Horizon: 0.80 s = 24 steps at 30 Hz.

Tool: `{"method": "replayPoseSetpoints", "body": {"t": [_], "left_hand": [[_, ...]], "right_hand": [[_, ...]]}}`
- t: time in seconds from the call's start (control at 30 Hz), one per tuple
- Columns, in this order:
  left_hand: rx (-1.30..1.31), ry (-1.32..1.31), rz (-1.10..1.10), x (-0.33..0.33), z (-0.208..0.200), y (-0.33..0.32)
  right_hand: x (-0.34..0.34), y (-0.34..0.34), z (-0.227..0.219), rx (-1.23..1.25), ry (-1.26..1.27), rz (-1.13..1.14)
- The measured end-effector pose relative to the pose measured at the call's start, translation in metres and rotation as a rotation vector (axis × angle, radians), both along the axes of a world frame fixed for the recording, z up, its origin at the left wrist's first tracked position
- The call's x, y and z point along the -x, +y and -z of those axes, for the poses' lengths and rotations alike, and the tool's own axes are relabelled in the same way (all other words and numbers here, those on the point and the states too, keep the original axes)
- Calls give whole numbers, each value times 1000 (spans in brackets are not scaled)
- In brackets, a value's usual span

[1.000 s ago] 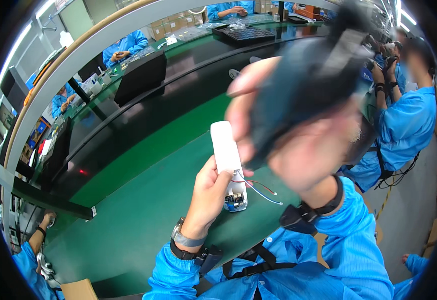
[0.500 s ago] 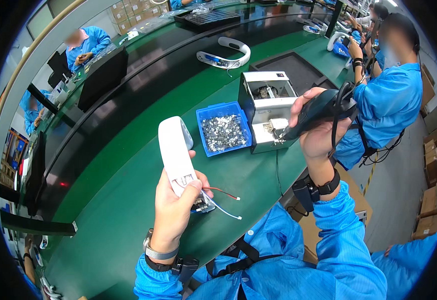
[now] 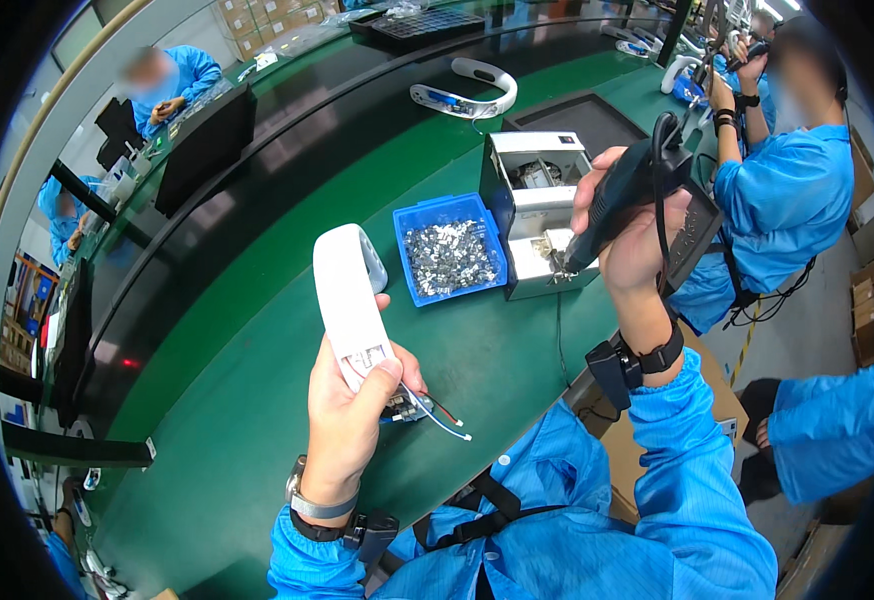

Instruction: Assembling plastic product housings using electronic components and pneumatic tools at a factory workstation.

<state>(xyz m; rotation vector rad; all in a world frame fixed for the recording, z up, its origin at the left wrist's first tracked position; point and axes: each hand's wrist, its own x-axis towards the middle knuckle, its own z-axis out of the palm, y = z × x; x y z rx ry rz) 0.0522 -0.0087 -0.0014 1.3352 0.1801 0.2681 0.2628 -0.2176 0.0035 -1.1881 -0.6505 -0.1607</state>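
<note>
My left hand (image 3: 345, 425) grips a white curved plastic housing (image 3: 345, 285) by its lower end, thumb pressed on top. A bit of circuit board shows below the thumb, and thin red and pale blue wires (image 3: 439, 422) with white plugs dangle from it. In my right hand (image 3: 642, 255) is a black corded electric screwdriver (image 3: 622, 205), fingers wrapped round its body. Its tip points down at the front of a box-shaped screw feeder (image 3: 545, 222); whether it touches is hard to make out. Left of the feeder sits a blue bin (image 3: 457, 297) of small black and silver parts.
A dark tray (image 3: 592, 118) lies behind the feeder. Another white curved housing (image 3: 502, 100) rests farther back on the green table (image 3: 217, 480). A co-worker (image 3: 782, 185) in blue stands close on the right, and another person's blue sleeve (image 3: 837, 430) shows at lower right.
The screwdriver has tilted more upright, its tip still by the feeder. The dangling wires have swung down and left. At lower right, the other person's sleeve shows more.
</note>
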Motion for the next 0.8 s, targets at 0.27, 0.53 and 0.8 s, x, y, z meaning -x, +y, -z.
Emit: {"method": "replayPoseSetpoints", "body": {"t": [0.27,0.53,0.8], "left_hand": [[111,-59,102,1,6,5],[127,-97,121,2,13,3],[112,-103,112,3,15,2]], "right_hand": [[15,6,-15,-66,32,-159],[86,56,-110,-257,-141,-480],[113,106,-109,-300,-120,-645]]}}
